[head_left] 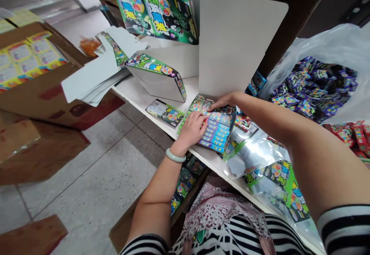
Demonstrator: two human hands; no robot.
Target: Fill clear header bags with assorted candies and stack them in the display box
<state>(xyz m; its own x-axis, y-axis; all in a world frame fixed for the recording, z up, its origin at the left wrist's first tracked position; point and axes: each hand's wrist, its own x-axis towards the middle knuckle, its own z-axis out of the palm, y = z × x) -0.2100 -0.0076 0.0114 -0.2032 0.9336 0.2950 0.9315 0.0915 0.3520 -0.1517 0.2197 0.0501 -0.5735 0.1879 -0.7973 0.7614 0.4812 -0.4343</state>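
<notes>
A display box with a raised white lid (237, 39) stands on the white table (138, 100), filled with rows of small blue and purple packets (216, 131). My left hand (193, 128), with a pale bangle at the wrist, lies over the packets at the near left side, its fingers bent and close together; a bit of red shows by the fingertips. Whether it grips anything is hidden. Reaching in from the right, my right hand (225, 101) rests its fingertips on the packets at the back, fingers extended. A flat printed card (164, 112) lies left of the box.
A partly folded green box (156, 73) and white card sheets (95, 77) are at the table's left. On the right are plastic-wrapped printed pieces (268, 170), a clear bag of purple packets (315, 89) and red packets (347, 135). Cardboard cartons (37, 143) stand at left.
</notes>
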